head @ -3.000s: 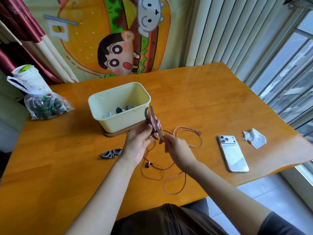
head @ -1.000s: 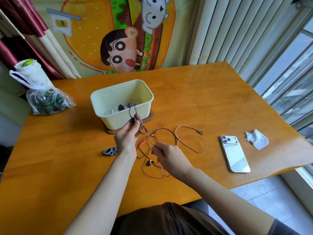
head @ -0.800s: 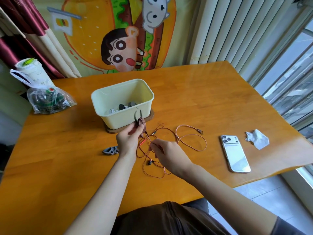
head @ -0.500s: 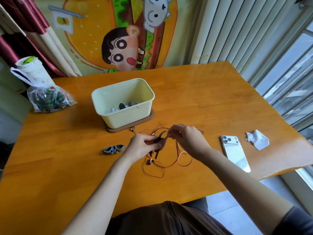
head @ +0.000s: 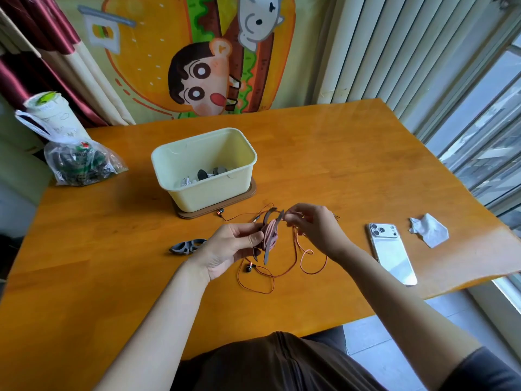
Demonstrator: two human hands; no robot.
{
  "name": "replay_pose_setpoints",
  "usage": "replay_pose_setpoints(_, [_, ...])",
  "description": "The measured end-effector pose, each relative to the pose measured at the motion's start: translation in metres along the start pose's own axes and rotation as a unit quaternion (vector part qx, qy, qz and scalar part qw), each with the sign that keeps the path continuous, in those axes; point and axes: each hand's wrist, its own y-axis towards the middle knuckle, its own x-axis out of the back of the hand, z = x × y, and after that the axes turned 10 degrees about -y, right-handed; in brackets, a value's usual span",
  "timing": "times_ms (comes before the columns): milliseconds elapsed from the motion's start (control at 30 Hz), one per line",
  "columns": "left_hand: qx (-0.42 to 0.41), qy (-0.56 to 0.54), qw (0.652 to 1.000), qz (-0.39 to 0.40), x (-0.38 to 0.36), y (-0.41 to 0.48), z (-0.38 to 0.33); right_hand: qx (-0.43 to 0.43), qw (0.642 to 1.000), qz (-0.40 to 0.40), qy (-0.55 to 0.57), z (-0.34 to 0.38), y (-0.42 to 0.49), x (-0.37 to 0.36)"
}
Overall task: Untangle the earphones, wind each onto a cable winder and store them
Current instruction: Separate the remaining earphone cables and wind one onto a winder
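Note:
My left hand (head: 229, 246) grips a dark grey cable winder (head: 270, 237) with pink-red earphone cable wrapped round its middle. My right hand (head: 313, 227) pinches the cable just right of the winder's top. The loose cable (head: 284, 273) loops on the table below both hands, with one earbud (head: 249, 268) under the winder and another earbud (head: 220, 212) near the box base. A second grey winder (head: 187, 246) lies on the table left of my left hand. The cream storage box (head: 204, 167) stands behind, holding wound items.
A white phone (head: 392, 252) and a crumpled tissue (head: 430, 230) lie at the right near the table edge. A plastic bag (head: 80, 162) with a white cup (head: 53, 114) sits at the far left. The box rests on a brown lid (head: 248, 193).
Both hands dropped from beside the box to lower over the table. The winder carries more cable turns, and the loose loops on the right have shrunk.

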Motion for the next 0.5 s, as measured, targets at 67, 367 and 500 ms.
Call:
replay_pose_setpoints(67, [-0.019, -0.043, 0.999, -0.007, -0.005, 0.001, -0.001, -0.003, 0.999, 0.0, 0.032, 0.002, -0.002, -0.008])
replay_pose_setpoints(367, [-0.072, -0.211, 0.972, -0.077, -0.015, 0.009, -0.002, -0.039, 0.998, -0.008, 0.038, 0.02, -0.012, -0.046])
replay_pose_setpoints(500, [-0.077, -0.264, 0.954, -0.119, -0.015, 0.013, 0.001, -0.042, 0.998, -0.008, 0.055, 0.022, -0.011, -0.05])
